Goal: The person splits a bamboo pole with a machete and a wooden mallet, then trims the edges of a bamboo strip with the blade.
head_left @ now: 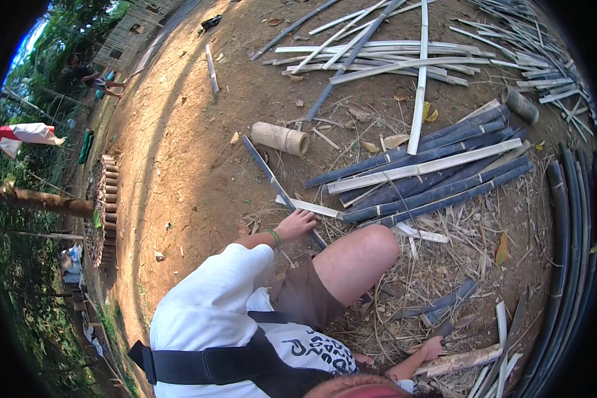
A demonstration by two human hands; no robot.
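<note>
Shirt (pixel 205 325) with black lettering (pixel 322 345), left hand (pixel 297 224) curled on dark bamboo strip (pixel 265 169), right hand (pixel 433 346) half-closed, hold unclear

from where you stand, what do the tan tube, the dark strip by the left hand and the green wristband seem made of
Tan tube: likely bamboo, dull and dry; hollow end, thick wall. Dark strip: probably split bamboo, seemingly smooth; long, narrow, with a pale node-like mark. Green wristband: rubber or cord perhaps; too small to tell.

Blue-grey strip (pixel 268 172), green wristband (pixel 275 238)
</note>
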